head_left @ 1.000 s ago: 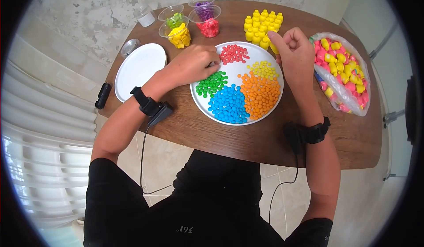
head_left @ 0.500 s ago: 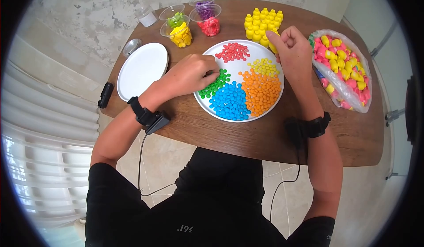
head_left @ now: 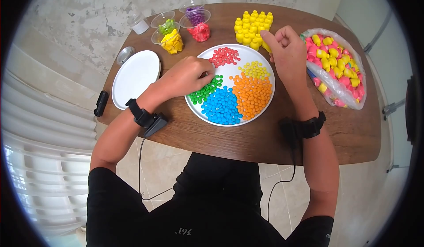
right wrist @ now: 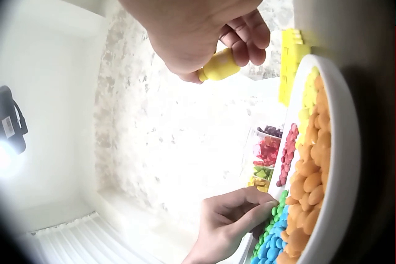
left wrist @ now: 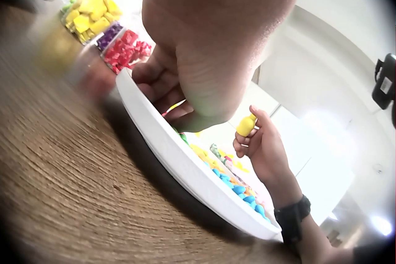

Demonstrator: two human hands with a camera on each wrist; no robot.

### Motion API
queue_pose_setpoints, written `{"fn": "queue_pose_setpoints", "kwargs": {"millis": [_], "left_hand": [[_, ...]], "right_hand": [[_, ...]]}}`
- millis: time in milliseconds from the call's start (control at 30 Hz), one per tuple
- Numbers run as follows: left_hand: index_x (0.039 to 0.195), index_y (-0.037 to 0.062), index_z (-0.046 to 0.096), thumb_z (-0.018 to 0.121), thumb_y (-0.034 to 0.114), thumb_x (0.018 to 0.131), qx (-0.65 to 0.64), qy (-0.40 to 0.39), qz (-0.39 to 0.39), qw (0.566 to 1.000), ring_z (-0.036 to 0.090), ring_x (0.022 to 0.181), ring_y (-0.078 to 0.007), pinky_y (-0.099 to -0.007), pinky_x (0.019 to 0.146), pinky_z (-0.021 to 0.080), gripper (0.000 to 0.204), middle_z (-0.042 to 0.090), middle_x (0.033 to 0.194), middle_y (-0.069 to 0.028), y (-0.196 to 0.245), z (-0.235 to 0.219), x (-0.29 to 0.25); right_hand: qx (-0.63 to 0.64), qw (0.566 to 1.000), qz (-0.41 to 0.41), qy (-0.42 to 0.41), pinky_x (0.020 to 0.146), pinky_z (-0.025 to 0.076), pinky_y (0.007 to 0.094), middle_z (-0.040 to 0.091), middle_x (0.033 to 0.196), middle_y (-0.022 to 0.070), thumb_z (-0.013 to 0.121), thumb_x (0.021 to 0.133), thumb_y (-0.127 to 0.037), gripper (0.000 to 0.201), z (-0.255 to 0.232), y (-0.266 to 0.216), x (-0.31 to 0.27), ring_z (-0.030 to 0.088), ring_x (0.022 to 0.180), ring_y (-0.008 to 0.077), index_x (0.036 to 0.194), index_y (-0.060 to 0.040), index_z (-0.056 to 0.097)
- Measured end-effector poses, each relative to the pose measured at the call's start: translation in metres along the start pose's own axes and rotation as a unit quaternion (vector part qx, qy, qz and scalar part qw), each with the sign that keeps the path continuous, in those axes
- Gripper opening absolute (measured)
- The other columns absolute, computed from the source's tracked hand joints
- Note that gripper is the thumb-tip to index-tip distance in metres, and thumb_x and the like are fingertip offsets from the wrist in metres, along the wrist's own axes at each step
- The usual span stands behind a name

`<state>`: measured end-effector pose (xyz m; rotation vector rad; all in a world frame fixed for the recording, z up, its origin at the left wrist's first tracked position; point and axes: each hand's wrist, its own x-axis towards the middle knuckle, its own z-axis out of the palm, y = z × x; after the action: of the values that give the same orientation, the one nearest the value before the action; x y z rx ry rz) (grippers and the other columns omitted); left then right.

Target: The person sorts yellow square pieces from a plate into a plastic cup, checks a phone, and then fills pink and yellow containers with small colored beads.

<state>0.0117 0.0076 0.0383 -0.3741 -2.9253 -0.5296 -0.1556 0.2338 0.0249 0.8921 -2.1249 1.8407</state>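
Note:
My left hand (head_left: pixel 187 77) is at the left part of a white round plate (head_left: pixel 229 72). Its thumb and index fingertips come together at the green candies (head_left: pixel 206 90); I cannot tell whether a candy is between them. Blue candies (head_left: pixel 221 107), orange candies (head_left: pixel 252 94), yellow candies (head_left: pixel 256 69) and red candies (head_left: pixel 224 56) lie in separate patches on the same plate. Raised beyond the plate's right edge, my right hand (head_left: pixel 289 55) pinches a small yellow bottle (right wrist: pixel 221 66), held tilted in the right wrist view. Behind it stand several matching yellow bottles (head_left: pixel 252 24).
A plastic bag (head_left: pixel 342 88) of pink and yellow bottles lies at the right. Clear cups with yellow pieces (head_left: pixel 172 42) and red pieces (head_left: pixel 198 32) stand at the back left. A second white plate (head_left: pixel 136 79), a small tin (head_left: pixel 126 55) and a black object (head_left: pixel 101 104) are at the left.
My left fingertips have come down slightly from between the red and green patches to the green candies. My right hand keeps the yellow bottle near the same place. The head view has shifted slightly.

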Motion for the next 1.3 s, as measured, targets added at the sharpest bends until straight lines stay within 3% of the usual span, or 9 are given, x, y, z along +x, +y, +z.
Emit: {"fn": "queue_pose_setpoints", "kwargs": {"millis": [167, 233, 367, 433, 700, 800, 933, 967, 1300], "left_hand": [[0.095, -0.0039, 0.072, 0.070, 0.006, 0.093, -0.069, -0.040, -0.079, 0.994, 0.070, 0.070, -0.0219, -0.0361, 0.068, 0.055, 0.011, 0.072, 0.082, -0.0154, 0.005, -0.004, -0.003], [0.086, -0.0023, 0.069, 0.070, 0.009, 0.091, -0.117, 0.015, -0.073, 0.990, 0.066, 0.061, -0.0230, -0.0384, 0.062, 0.052, 0.012, 0.065, 0.069, -0.0144, 0.001, 0.003, -0.001], [0.076, -0.0038, 0.065, 0.073, 0.014, 0.093, -0.125, 0.065, -0.087, 0.986, 0.058, 0.055, -0.0182, -0.0364, 0.058, 0.048, 0.026, 0.061, 0.063, -0.0125, -0.002, 0.004, 0.005], [0.075, -0.0033, 0.066, 0.075, 0.017, 0.096, -0.113, 0.037, -0.137, 0.983, 0.054, 0.059, -0.0074, -0.0292, 0.054, 0.042, 0.030, 0.059, 0.063, -0.0042, -0.005, -0.003, 0.011], [0.060, 0.0024, 0.040, 0.077, 0.021, 0.097, -0.178, 0.179, -0.092, 0.963, 0.031, 0.058, -0.0052, -0.0317, 0.050, 0.026, 0.055, 0.033, 0.056, 0.0027, -0.017, -0.007, 0.016], [0.060, 0.0016, 0.042, 0.078, 0.019, 0.095, -0.204, 0.196, -0.087, 0.955, 0.031, 0.056, -0.0067, -0.0322, 0.050, 0.026, 0.054, 0.033, 0.055, 0.0012, -0.015, -0.006, 0.013], [0.061, -0.0005, 0.046, 0.080, 0.017, 0.093, -0.165, 0.216, -0.054, 0.961, 0.033, 0.053, -0.0102, -0.0330, 0.049, 0.028, 0.051, 0.037, 0.053, -0.0039, -0.014, 0.003, 0.011], [0.061, -0.0011, 0.047, 0.081, 0.017, 0.092, -0.159, 0.223, -0.043, 0.961, 0.034, 0.052, -0.0115, -0.0332, 0.048, 0.029, 0.049, 0.039, 0.052, -0.0059, -0.014, 0.005, 0.012], [0.063, -0.0008, 0.050, 0.081, 0.017, 0.091, -0.146, 0.215, -0.029, 0.965, 0.035, 0.050, -0.0124, -0.0334, 0.048, 0.030, 0.046, 0.042, 0.054, -0.0082, -0.011, 0.014, 0.012]], "right_hand": [[-0.009, 0.999, 0.002, 0.037, 0.054, 0.042, 0.0332, 0.056, 0.062, 0.0049, 0.084, 0.087, -0.035, 0.041, -0.006, 0.006, 0.005, 0.051, 0.056, 0.0137, 0.080, -0.0029, 0.058], [-0.110, 0.991, -0.021, 0.079, 0.059, 0.048, 0.0405, 0.063, 0.067, 0.0117, 0.084, 0.085, -0.042, 0.044, -0.023, -0.005, 0.012, 0.062, 0.061, 0.0277, 0.086, -0.0033, 0.061], [-0.307, 0.936, 0.015, 0.169, 0.068, 0.054, 0.0475, 0.072, 0.077, 0.0166, 0.083, 0.082, -0.048, 0.047, -0.066, -0.010, 0.034, 0.071, 0.075, 0.0380, 0.094, -0.0050, 0.066], [-0.396, 0.897, 0.052, 0.188, 0.073, 0.056, 0.0477, 0.074, 0.084, 0.0175, 0.083, 0.081, -0.049, 0.047, -0.090, -0.012, 0.039, 0.072, 0.081, 0.0389, 0.097, -0.0068, 0.069], [-0.552, 0.805, 0.162, 0.148, 0.088, 0.054, 0.0486, 0.076, 0.100, 0.0188, 0.084, 0.079, -0.042, 0.042, -0.143, 0.033, 0.050, 0.071, 0.101, 0.0391, 0.103, -0.0083, 0.074], [-0.569, 0.800, -0.022, 0.190, 0.097, 0.051, 0.0477, 0.072, 0.106, 0.0191, 0.081, 0.084, -0.031, 0.032, -0.117, 0.033, 0.047, 0.066, 0.109, 0.0388, 0.103, -0.0059, 0.074], [-0.333, 0.930, -0.155, 0.008, 0.103, 0.047, 0.0473, 0.067, 0.115, 0.0208, 0.071, 0.091, -0.013, 0.020, -0.047, 0.018, 0.035, 0.061, 0.114, 0.0390, 0.107, -0.0012, 0.072], [-0.348, 0.918, -0.189, -0.026, 0.103, 0.047, 0.0471, 0.066, 0.117, 0.0204, 0.070, 0.091, -0.011, 0.025, -0.029, 0.019, 0.028, 0.060, 0.115, 0.0388, 0.114, -0.0009, 0.072], [-0.334, 0.928, -0.116, -0.122, 0.089, 0.052, 0.0416, 0.068, 0.098, 0.0147, 0.077, 0.087, -0.014, 0.027, -0.009, 0.038, 0.020, 0.064, 0.099, 0.0328, 0.110, -0.0023, 0.074]]}}
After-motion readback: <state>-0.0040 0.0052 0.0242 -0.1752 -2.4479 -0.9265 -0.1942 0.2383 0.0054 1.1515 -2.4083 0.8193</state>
